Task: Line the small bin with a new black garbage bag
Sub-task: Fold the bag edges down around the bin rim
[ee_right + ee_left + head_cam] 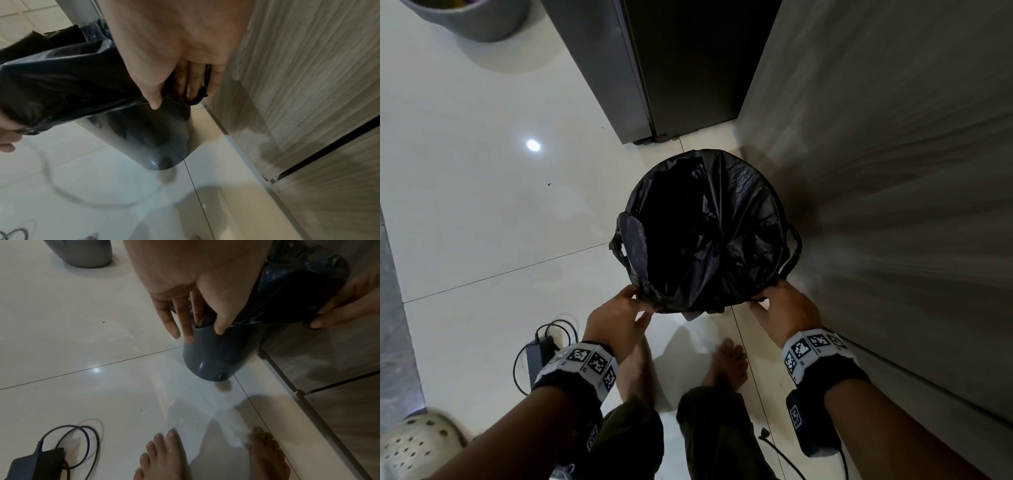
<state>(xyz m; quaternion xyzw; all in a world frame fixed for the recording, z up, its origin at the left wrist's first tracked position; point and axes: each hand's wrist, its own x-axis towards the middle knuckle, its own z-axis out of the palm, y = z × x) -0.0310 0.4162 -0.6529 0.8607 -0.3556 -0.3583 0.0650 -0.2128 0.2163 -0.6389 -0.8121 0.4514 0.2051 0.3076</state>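
Note:
A small grey bin (635, 246) stands on the white tiled floor beside a cabinet. A black garbage bag (722, 212) hangs inside it, its mouth spread over most of the rim; a grey strip of inner wall shows at the left. My left hand (642, 305) pinches the bag's hem at the near left rim, and my right hand (760, 301) pinches it at the near right. In the left wrist view the left hand (197, 331) holds the hem of the bag (298, 288) against the bin's side (216, 356). The right hand (183, 95) grips the bag (61, 81) above the bin (144, 142).
A wood-grain cabinet (893, 171) stands close on the right, a tall grey appliance (654, 68) behind the bin. A larger grey bin (472, 17) is at far left. A power adapter with coiled cable (541, 353) and my bare feet (726, 363) are near.

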